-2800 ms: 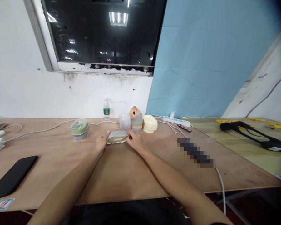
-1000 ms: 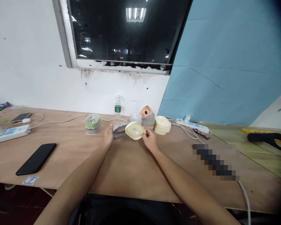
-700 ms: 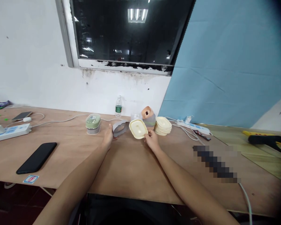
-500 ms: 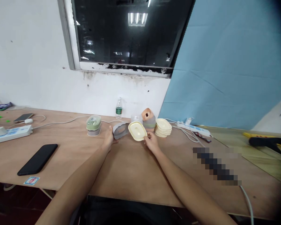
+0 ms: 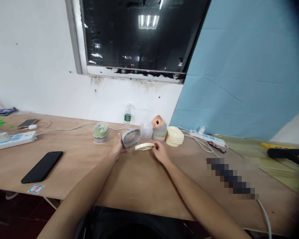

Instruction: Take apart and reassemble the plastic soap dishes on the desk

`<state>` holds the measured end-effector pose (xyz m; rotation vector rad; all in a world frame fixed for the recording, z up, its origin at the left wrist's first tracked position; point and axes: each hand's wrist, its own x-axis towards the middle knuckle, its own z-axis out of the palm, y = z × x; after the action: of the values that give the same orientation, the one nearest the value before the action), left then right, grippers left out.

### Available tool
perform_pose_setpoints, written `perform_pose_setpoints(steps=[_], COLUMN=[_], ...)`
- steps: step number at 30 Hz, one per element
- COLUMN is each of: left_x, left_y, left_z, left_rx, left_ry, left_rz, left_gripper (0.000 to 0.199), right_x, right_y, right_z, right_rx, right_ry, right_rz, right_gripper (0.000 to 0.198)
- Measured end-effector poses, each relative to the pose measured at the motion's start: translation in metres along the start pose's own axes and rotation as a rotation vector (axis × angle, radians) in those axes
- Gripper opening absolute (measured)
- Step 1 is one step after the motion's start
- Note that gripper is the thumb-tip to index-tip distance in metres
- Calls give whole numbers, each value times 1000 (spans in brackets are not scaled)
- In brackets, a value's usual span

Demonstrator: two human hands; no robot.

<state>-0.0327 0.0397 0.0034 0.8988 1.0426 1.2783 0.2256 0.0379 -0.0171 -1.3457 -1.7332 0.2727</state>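
Observation:
My left hand [image 5: 118, 146] grips a grey oval plastic shell [image 5: 126, 140] with a hole through its middle, tilted above the table. Pinched by its right end in my right hand [image 5: 160, 151] is a cream-yellow plastic lid [image 5: 142, 146], now seen nearly edge-on. The two parts are close but apart. Behind my right hand stand stacked grey shells [image 5: 159, 133] with an orange one [image 5: 158, 121] leaning on top. A stack of cream lids [image 5: 174, 135] is just to their right. Clear plastic cups [image 5: 146, 130] stand behind the held lid.
A green-lidded container [image 5: 101, 132] stands left of my left hand. A water bottle [image 5: 127, 115] is by the wall. A black phone [image 5: 42, 167] lies at left, with power strips [image 5: 13, 140] and cables around. Black-and-yellow tool handles [image 5: 287, 152] are at far right.
The lid in my right hand has tipped from facing me to nearly edge-on and dropped slightly. The grey shell in my left hand has turned so its hole shows more.

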Motion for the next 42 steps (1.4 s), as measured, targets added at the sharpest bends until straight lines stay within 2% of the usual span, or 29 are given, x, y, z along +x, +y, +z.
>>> perform_pose_setpoints(steps=[7,13,20,29,33,39,42], left_x=[0,0,2,4,3,-2,-4], left_y=[-3,-3,-6,-2,1,3,3], left_z=[-1,1,0,-1,0,2,3], left_rx=[45,60,34,-32,-29,3,50], left_ry=[-24,-62,-104,-66,-78,-69,-50], left_rz=[-36,-73,-48,-72,-102,-15,53], left_gripper=[72,77,74,82,70,55,52], right_x=[1,5,5,4,4,3,3], right_y=[0,8,7,11,8,0,-1], right_z=[-7,-19,-27,-21,-20,-19,-17], right_rx=[-143,-364,-585,-531,-441,-388,-384], right_ry=[26,62,-101,-181,-180,-213,-259], right_rz=[57,76,80,51,32,-1,-46], right_gripper=[22,21,29,37,41,50,45])
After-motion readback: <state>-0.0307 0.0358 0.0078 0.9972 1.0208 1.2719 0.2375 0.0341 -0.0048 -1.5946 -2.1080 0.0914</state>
